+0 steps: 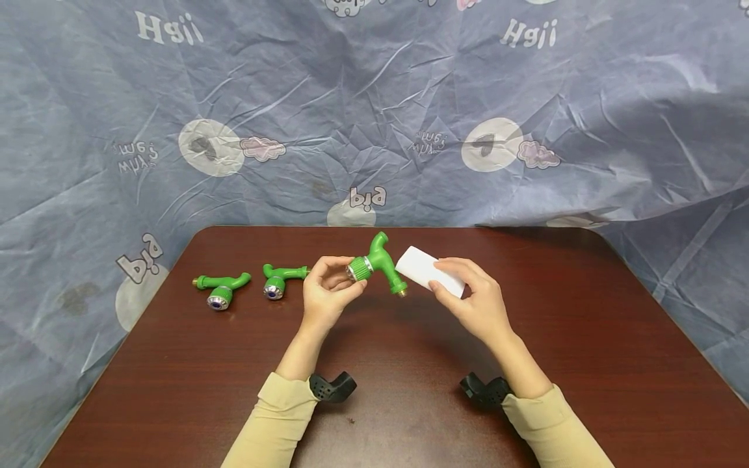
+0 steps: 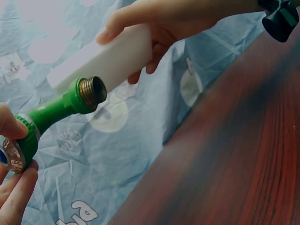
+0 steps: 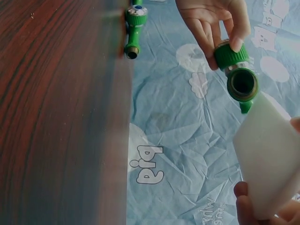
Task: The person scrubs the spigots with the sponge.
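My left hand (image 1: 328, 289) pinches a green faucet (image 1: 383, 261) by its ribbed knob, holding it above the table. The faucet's brass threaded end (image 2: 93, 91) points toward the right in the head view. In my right hand (image 1: 476, 299) is a white sponge block (image 1: 431, 270), gripped between thumb and fingers at its right end. The sponge is close beside the faucet; in the right wrist view its corner overlaps the spout, and whether they touch I cannot tell. Two more green faucets lie on the table left of my left hand, one farther out (image 1: 222, 287) and one nearer (image 1: 281, 279).
The dark red-brown table (image 1: 585, 338) reaches toward a wrinkled blue-grey printed cloth (image 1: 374, 130) hanging behind its far edge. Black wrist mounts (image 1: 333, 388) sit on both forearms.
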`<state>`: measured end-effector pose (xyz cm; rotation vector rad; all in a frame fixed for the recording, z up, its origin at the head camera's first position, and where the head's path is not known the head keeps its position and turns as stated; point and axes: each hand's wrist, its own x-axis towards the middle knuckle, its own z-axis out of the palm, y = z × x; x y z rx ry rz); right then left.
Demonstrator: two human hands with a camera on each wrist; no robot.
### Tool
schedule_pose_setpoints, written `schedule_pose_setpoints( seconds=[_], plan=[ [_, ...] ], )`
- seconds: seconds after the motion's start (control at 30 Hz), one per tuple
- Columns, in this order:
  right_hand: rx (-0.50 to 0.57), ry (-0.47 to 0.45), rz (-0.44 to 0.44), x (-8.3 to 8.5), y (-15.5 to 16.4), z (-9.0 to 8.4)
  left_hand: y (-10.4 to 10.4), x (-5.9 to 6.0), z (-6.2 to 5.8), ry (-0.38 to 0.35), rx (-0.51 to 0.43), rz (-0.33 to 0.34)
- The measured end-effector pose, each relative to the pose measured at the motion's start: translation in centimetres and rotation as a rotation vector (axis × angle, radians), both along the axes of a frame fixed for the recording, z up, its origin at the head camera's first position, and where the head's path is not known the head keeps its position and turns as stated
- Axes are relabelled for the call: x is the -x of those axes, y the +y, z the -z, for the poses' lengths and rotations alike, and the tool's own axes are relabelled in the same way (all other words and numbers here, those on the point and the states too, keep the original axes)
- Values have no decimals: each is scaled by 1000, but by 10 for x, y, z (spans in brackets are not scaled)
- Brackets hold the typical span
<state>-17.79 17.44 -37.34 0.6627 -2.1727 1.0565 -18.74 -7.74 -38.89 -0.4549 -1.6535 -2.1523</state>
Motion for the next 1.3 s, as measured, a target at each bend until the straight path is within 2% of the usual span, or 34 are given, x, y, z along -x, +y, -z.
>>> schedule_pose_setpoints(
  seconds=[0.1, 0.23, 0.37, 0.47, 0.6, 0.67, 0.7, 0.9, 1.07, 1.13, 1.3],
  plan=[
    [6, -49, -11, 0, -2, 0, 2, 0, 3, 21, -1, 54],
    [15, -95, -60, -2, -5, -1, 5, -2, 3, 6, 0, 138],
    [30, -95, -107, -6, -9, -6, 5, -4, 3, -16, 36, 207],
    [30, -77, -140, -15, -14, -17, 5, -4, 2, -40, 64, 223],
    [20, -60, -182, -26, -20, -32, 3, -4, 3, -75, 146, 196],
    [14, -51, -198, -27, -21, -34, 2, -4, 4, -76, 192, 177],
    [12, -44, -205, -27, -21, -35, 2, -6, 1, -76, 217, 166],
    [-1, -22, -248, -25, -22, -30, 3, -19, -19, -47, 332, 109],
    [-25, -9, -267, -14, -17, -14, 5, -21, -18, -25, 405, 46],
    [-49, -1, -260, -9, -14, -7, 6, -21, -17, -19, 409, 38],
    [-107, 44, -220, -5, -7, -5, 6, -18, -15, 19, 371, 18]
  ],
)
